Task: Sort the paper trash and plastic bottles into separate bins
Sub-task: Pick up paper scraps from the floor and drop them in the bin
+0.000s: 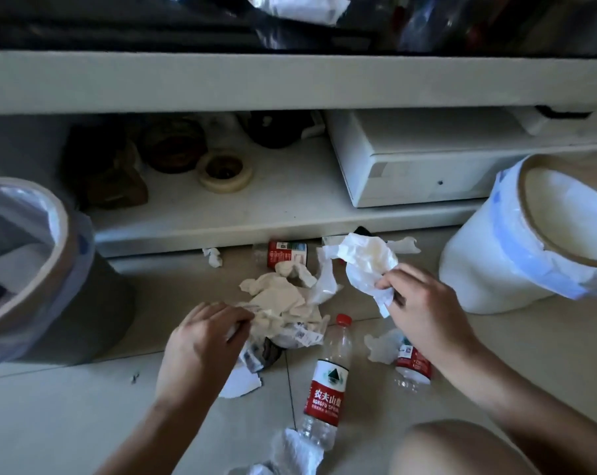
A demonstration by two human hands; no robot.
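The right hand (424,303) is raised above the floor with its fingers curled around a crumpled white paper wad (365,265), which it pinches at the wad's lower edge; the wad hangs in the air just up and right of the paper pile (283,303). The left hand (204,334) lies palm down at the left edge of that pile, fingers bent into the loose sheets, though whether it actually grips one or only presses on them cannot be told. The pile sits on the tiled floor (67,423) and serves as the centre of things. Three plastic bottles with red labels show: one capped bottle (328,382) lying just below and right of the pile, a second bottle (412,365) further right of the pile and partly hidden under the right forearm, and a third bottle (285,254) above the pile at the foot of the white cabinet (221,221). Loose paper beyond the pile counts at least three: a small scrap (214,257) up and left of the pile, a crumpled tissue (381,346) to its right beside the second bottle, and a plastic-looking wad (290,450) well below it near the frame's bottom edge. Two bins stand here: a grey bin (67,303) left of the pile and a white bin (489,262) right of it, each lined with a bag.
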